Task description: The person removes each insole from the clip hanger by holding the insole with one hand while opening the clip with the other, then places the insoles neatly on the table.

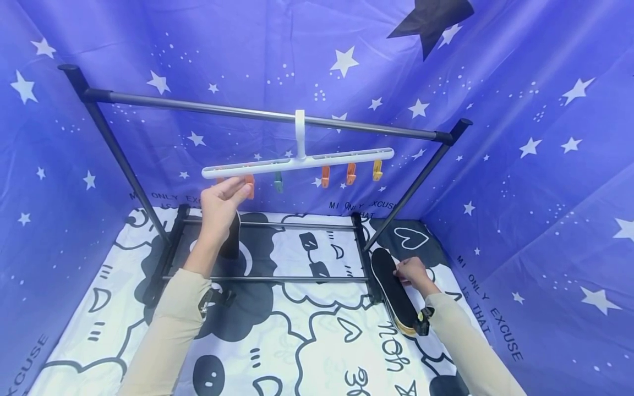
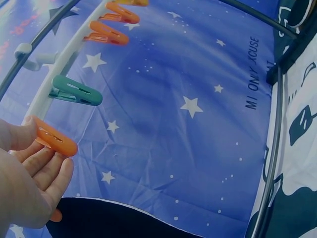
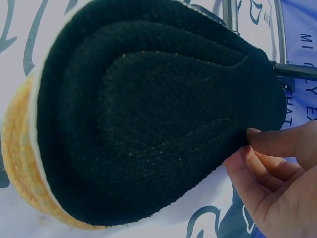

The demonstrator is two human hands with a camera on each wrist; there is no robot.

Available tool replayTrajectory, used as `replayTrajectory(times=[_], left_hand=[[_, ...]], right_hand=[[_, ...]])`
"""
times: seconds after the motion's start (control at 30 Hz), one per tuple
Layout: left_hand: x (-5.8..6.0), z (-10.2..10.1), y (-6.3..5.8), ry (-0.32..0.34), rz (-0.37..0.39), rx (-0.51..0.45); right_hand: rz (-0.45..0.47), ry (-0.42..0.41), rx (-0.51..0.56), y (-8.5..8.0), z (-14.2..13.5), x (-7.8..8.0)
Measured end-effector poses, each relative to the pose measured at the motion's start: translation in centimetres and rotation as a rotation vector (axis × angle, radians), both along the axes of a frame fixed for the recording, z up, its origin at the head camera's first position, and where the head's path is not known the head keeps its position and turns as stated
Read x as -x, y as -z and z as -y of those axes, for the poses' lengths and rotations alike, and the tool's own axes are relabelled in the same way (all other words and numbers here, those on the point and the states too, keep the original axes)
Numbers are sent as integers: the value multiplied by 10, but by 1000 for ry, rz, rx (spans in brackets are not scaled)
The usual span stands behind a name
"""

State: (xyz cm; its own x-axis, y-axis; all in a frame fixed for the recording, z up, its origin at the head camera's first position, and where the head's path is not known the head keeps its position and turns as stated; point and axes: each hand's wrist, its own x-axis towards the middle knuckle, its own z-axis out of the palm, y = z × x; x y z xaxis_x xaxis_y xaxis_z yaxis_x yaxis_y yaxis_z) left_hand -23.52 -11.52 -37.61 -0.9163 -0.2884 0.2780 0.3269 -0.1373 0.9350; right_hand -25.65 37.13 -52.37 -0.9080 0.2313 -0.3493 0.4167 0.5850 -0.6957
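A white clip hanger hangs by its hook from a metal rail, tilted with its left end lower. My left hand pinches an orange clip near that end, thumb on one side and fingers on the other. Behind this hand a black insole hangs down; its top is hidden. To the right are a green clip, two more orange clips and a yellow clip. Low at the right, my right hand pinches the edge of another black insole, with a tan textured piece under its heel.
The dark metal rack has slanted side posts and lower bars on the patterned cloth. Purple star-printed curtains enclose the back and both sides. The right insole is close beside the rack's right foot.
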Motion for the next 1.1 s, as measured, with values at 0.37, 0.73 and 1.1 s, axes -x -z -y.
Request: replayTrajectory(times=[0.37,0.73,1.1], left_hand=[[-1,0,-1,4,0,-10],[-2,2,-1,15,24,28],[-3,1,-2,16,28,14]], right_hand=[[-12,-9,-37,-3,5,-3],[-8,-1,-59,0,5,-2],[-13,-11,-62,-4,7,-4]])
